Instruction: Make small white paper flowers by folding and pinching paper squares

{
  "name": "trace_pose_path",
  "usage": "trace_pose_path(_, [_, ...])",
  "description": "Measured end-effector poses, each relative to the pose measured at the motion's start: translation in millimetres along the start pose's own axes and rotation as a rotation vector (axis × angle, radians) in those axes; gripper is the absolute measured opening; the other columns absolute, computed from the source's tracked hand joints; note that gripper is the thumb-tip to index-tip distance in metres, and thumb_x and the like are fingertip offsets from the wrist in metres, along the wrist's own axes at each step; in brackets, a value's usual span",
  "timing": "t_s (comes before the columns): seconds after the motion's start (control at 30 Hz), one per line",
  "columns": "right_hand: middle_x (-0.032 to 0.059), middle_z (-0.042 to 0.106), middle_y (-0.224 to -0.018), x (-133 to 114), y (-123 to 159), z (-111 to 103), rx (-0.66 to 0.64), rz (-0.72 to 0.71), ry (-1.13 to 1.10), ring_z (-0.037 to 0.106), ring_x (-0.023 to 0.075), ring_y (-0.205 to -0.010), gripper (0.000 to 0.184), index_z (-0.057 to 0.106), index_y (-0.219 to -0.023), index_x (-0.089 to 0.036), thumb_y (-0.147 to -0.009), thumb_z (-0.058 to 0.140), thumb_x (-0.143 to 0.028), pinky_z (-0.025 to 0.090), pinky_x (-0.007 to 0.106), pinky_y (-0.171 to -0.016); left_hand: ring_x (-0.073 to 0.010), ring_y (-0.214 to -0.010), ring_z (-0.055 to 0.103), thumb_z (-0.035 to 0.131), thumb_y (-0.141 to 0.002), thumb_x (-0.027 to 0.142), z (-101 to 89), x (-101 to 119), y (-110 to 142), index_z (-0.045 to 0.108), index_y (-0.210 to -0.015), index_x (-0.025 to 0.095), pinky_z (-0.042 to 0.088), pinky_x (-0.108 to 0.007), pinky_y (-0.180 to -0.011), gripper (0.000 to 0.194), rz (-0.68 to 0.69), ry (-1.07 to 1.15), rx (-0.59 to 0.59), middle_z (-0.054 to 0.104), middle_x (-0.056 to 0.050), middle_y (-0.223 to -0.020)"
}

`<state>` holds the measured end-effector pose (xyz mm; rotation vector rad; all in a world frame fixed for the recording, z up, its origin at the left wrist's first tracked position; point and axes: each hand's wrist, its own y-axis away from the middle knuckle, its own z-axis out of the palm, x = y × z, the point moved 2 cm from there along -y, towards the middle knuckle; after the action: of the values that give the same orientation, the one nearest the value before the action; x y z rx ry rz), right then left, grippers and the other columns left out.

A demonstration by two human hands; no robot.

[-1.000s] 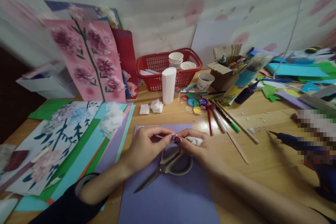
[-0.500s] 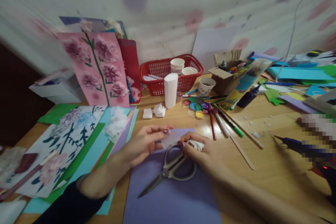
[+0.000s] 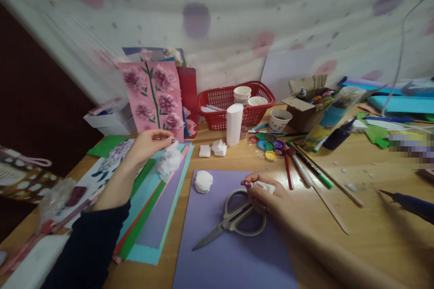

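My left hand (image 3: pixel 149 146) is stretched out to the left, thumb and fingers pinched on a thin white tissue piece at the top of a loose heap of tissue pieces (image 3: pixel 168 162). Near the middle, my right hand (image 3: pixel 266 192) is closed around a folded white tissue wad (image 3: pixel 266 187). Scissors (image 3: pixel 224 225) with grey handles point down-left over a purple sheet (image 3: pixel 210 262). Their handle loops reach under my right fingers; I cannot tell whether a finger passes through them. A crumpled white paper ball (image 3: pixel 203 182) rests at the sheet's upper left corner.
Small tissue stacks (image 3: pixel 219 147) and a white roll (image 3: pixel 233 124) stand before a red basket (image 3: pixel 217 117). Paints (image 3: pixel 269 145), brushes and a wooden stick (image 3: pixel 330 210) lie right. A dark glue gun (image 3: pixel 407 203) is at the right edge. Coloured paper (image 3: pixel 149 235) lies left.
My left hand has moved from beside my right hand out to the tissue heap, uncovering the paper ball. My right hand keeps the wad beside the scissors. The view has shifted left.
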<state>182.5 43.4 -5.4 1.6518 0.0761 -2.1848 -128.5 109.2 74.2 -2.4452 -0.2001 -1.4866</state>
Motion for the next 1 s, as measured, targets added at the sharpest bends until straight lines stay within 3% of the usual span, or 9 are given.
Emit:
trace_pose_path(0.13, [-0.0084,0.044,-0.055,2,-5,1,-0.006,0.031,-0.280,0.026,0.0042,-0.042,0.032,0.063,-0.089,-0.017,-0.068,0.081,-0.032,0.020,0.018,-0.039,-0.0242,-0.083,0.066,0.076,-0.061,0.029,-42.7,-4,-13,0.071,-0.078,0.020,0.052,-0.036,-0.071,0.020,0.068,-0.059,0.258,0.073,-0.003,-0.077])
trace_pose_path(0.23, [-0.0028,0.061,-0.073,-1,-6,1,0.024,0.060,-0.449,0.045,0.0050,-0.050,0.040,0.066,-0.095,-0.017,-0.059,0.081,-0.014,0.036,0.018,-0.045,-0.0257,-0.102,0.063,0.069,-0.070,0.033,-71.9,2,-14,0.069,-0.083,0.025,0.050,-0.038,-0.081,0.015,0.122,-0.050,0.440,0.074,0.000,-0.091])
trace_pose_path(0.3, [0.0007,0.068,-0.083,-1,-7,0,0.027,0.104,-0.515,0.058,0.0091,-0.061,0.044,0.067,-0.098,-0.017,-0.056,0.076,-0.006,0.047,0.021,-0.056,-0.0250,-0.105,0.062,0.067,-0.073,0.032,-82.8,4,-13,0.068,-0.079,0.027,0.049,-0.036,-0.082,0.008,0.134,-0.045,0.467,0.074,0.002,-0.091])
trace_pose_path(0.37, [0.0041,0.072,-0.091,0,-7,0,0.012,0.138,-0.539,0.065,0.0139,-0.071,0.046,0.066,-0.101,-0.018,-0.057,0.071,-0.004,0.053,0.026,-0.064,-0.0243,-0.097,0.065,0.070,-0.070,0.030,-80.2,4,-12,0.068,-0.072,0.026,0.051,-0.034,-0.078,0.005,0.122,-0.053,0.402,0.074,0.003,-0.082])
trace_pose_path(0.47, [0.0091,0.074,-0.103,2,-7,1,-0.040,0.173,-0.538,0.071,0.0192,-0.086,0.045,0.063,-0.106,-0.018,-0.064,0.069,-0.004,0.055,0.034,-0.079,-0.0213,-0.083,0.068,0.073,-0.068,0.029,-46.1,8,-3,0.070,-0.071,0.021,0.053,-0.030,-0.073,0.009,0.116,-0.062,0.175,0.072,0.003,-0.072])
trace_pose_path(0.6, [0.0126,0.072,-0.114,1,-6,4,-0.144,0.145,-0.541,0.069,0.0226,-0.106,0.045,0.060,-0.110,-0.016,-0.068,0.072,-0.005,0.050,0.039,-0.096,-0.0178,-0.075,0.069,0.075,-0.069,0.029,34.0,31,38,0.073,-0.078,0.019,0.055,-0.029,-0.072,0.013,0.169,-0.027,-0.191,0.075,-0.002,-0.078])
trace_pose_path(0.7, [0.0094,0.074,-0.106,0,-6,4,-0.133,0.108,-0.527,0.071,0.0209,-0.099,0.046,0.060,-0.110,-0.017,-0.068,0.076,-0.007,0.051,0.036,-0.093,-0.0173,-0.082,0.067,0.071,-0.079,0.025,86.5,49,79,0.072,-0.084,0.019,0.052,-0.031,-0.081,0.008,0.418,-0.058,-0.488,0.074,-0.003,-0.085])
trace_pose_path(0.83, [0.0059,0.074,-0.098,2,-4,4,-0.088,0.082,-0.490,0.070,0.0199,-0.095,0.042,0.063,-0.106,-0.019,-0.068,0.079,-0.012,0.052,0.030,-0.084,-0.0215,-0.094,0.063,0.074,-0.078,0.025,116.2,48,105,0.069,-0.088,0.018,0.047,-0.037,-0.088,0.013,0.546,-0.124,-0.443,0.072,-0.005,-0.093])
trace_pose_path(1.0, [0.0060,0.072,-0.099,4,-2,6,-0.108,0.116,-0.489,0.069,0.0192,-0.090,0.040,0.064,-0.104,-0.018,-0.068,0.081,-0.017,0.053,0.030,-0.079,-0.0204,-0.087,0.063,0.070,-0.081,0.023,119.6,34,102,0.070,-0.085,0.021,0.047,-0.034,-0.082,0.004,0.406,-0.120,-0.366,0.071,-0.002,-0.085])
